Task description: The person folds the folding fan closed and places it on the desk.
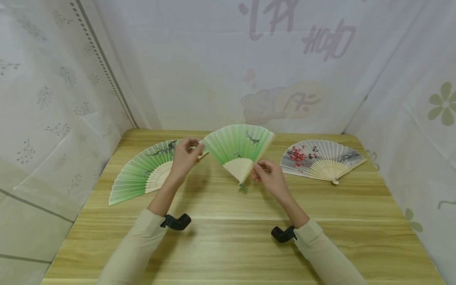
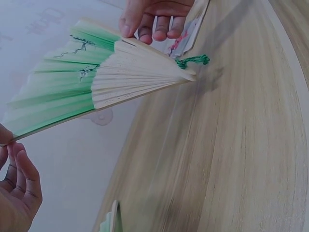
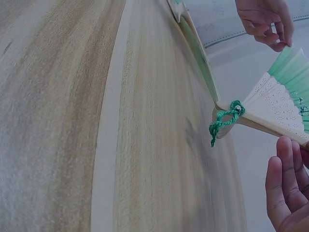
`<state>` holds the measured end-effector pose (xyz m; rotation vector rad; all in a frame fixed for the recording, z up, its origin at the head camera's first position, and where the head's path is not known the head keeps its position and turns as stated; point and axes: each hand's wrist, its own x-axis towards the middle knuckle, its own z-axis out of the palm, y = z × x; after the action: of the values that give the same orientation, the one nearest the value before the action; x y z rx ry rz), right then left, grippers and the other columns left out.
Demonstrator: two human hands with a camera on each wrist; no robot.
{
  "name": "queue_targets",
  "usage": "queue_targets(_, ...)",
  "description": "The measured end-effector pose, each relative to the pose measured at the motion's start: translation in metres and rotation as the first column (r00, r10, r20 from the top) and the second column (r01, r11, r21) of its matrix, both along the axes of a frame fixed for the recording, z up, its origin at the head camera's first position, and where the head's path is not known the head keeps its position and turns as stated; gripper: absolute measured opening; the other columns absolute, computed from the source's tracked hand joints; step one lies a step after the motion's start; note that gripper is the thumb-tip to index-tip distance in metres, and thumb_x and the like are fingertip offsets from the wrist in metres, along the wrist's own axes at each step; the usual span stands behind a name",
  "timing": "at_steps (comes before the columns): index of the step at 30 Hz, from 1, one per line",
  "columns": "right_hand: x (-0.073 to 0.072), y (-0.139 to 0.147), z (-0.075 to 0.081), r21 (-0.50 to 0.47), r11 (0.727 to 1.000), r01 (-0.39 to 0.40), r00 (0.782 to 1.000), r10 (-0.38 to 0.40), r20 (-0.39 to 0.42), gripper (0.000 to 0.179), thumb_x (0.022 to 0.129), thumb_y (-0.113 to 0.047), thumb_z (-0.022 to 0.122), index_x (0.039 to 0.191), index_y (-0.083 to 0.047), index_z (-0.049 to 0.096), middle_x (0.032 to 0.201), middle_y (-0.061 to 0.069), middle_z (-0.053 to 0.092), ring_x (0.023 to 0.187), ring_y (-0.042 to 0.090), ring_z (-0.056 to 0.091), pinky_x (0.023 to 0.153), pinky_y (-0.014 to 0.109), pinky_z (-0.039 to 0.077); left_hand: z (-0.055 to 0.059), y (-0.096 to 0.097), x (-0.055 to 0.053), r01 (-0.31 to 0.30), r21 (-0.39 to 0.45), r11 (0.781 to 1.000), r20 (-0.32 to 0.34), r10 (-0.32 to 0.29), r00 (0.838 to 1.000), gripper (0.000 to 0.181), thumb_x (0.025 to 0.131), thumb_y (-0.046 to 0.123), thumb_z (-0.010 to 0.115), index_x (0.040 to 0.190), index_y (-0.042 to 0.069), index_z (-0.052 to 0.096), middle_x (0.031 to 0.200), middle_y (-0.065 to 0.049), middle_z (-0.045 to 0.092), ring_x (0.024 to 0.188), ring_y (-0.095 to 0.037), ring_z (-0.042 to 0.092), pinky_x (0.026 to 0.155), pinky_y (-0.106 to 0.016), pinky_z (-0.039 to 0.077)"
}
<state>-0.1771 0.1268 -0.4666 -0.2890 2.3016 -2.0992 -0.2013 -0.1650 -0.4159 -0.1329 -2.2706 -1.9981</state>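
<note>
A green folding fan [image 1: 233, 146] with a dark branch print is spread partway and held up over the table. My left hand [image 1: 186, 156] pinches its left outer edge near the top corner. On the other side my right hand [image 1: 272, 176] pinches the right guard stick, just above the pale ribs. A green cord [image 2: 195, 60] is knotted at the pivot and hangs loose. In the right wrist view, the ribs [image 3: 270, 104] show a pierced pattern, and the pivot points down toward the wood.
Another green fan [image 1: 133, 178] lies spread at the left, partly behind my left forearm. At the right rests a white-and-grey fan [image 1: 322, 158] with red blossoms. Patterned cloth [image 1: 199, 71] hangs around the wooden table [image 1: 231, 245]. Black mounts [image 1: 178, 222] sit at both wrists.
</note>
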Motion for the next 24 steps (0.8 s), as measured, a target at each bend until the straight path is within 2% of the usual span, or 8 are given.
queue_targets(7, -0.001, -0.002, 0.002, 0.002, 1.0, -0.023, 1.0, 0.022, 0.018, 0.02, 0.104, 0.001, 0.056, 0.101, 0.019, 0.062, 0.091, 0.038, 0.063, 0.081, 0.047, 0.066, 0.076, 0.057, 0.057, 0.0, 0.005, -0.004, 0.002, 0.005, 1.0, 0.029, -0.003, 1.0, 0.029, 0.102, 0.014, 0.062, 0.125, -0.004, 0.058, 0.107, -0.012, 0.061, 0.077, -0.012, 0.062, 0.064, -0.022, 0.053)
queue_targets(15, 0.001, -0.003, 0.002, 0.013, 1.0, -0.011, 1.0, 0.011, 0.001, 0.02, 0.104, -0.006, 0.06, 0.101, 0.013, 0.065, 0.089, 0.029, 0.066, 0.077, 0.032, 0.068, 0.074, 0.051, 0.059, 0.004, 0.011, -0.008, 0.012, 0.012, 1.0, 0.049, -0.012, 0.999, 0.028, 0.103, 0.008, 0.059, 0.126, -0.008, 0.057, 0.107, -0.013, 0.061, 0.075, -0.01, 0.061, 0.061, -0.022, 0.053)
queue_targets(18, 0.0, -0.004, 0.0, 0.021, 1.0, -0.009, 1.0, 0.009, -0.02, 0.021, 0.104, -0.009, 0.061, 0.099, 0.011, 0.066, 0.086, 0.026, 0.067, 0.076, 0.031, 0.068, 0.073, 0.051, 0.059, 0.004, 0.013, -0.008, 0.017, 0.023, 1.0, 0.032, -0.017, 0.999, 0.028, 0.103, 0.011, 0.061, 0.124, -0.007, 0.058, 0.103, -0.011, 0.061, 0.074, -0.01, 0.061, 0.061, -0.022, 0.053)
queue_targets(19, 0.0, -0.004, 0.0, 0.022, 1.0, -0.008, 1.0, 0.009, -0.024, 0.021, 0.104, -0.009, 0.061, 0.099, 0.011, 0.067, 0.086, 0.025, 0.067, 0.076, 0.031, 0.068, 0.072, 0.052, 0.059, 0.009, 0.014, -0.006, 0.021, 0.026, 0.999, 0.032, -0.022, 0.999, 0.028, 0.103, 0.011, 0.061, 0.124, -0.007, 0.057, 0.102, -0.011, 0.061, 0.075, -0.011, 0.062, 0.061, -0.022, 0.053)
queue_targets(20, 0.0, -0.004, 0.0, 0.023, 1.0, -0.009, 1.0, 0.009, -0.027, 0.021, 0.104, -0.009, 0.061, 0.099, 0.01, 0.067, 0.085, 0.025, 0.067, 0.075, 0.031, 0.068, 0.072, 0.051, 0.059, 0.009, 0.015, -0.007, 0.026, 0.024, 0.999, 0.036, -0.027, 0.999, 0.029, 0.103, 0.012, 0.06, 0.125, -0.007, 0.057, 0.103, -0.012, 0.06, 0.075, -0.011, 0.062, 0.062, -0.022, 0.053)
queue_targets(24, 0.0, -0.004, 0.001, 0.016, 1.0, -0.009, 1.0, 0.009, -0.02, 0.02, 0.104, -0.007, 0.061, 0.098, 0.011, 0.066, 0.085, 0.025, 0.067, 0.074, 0.03, 0.068, 0.072, 0.051, 0.06, 0.008, 0.017, -0.009, 0.038, 0.014, 0.999, 0.054, -0.039, 0.998, 0.03, 0.104, 0.014, 0.059, 0.126, -0.006, 0.057, 0.109, -0.018, 0.061, 0.077, -0.013, 0.062, 0.064, -0.026, 0.054)
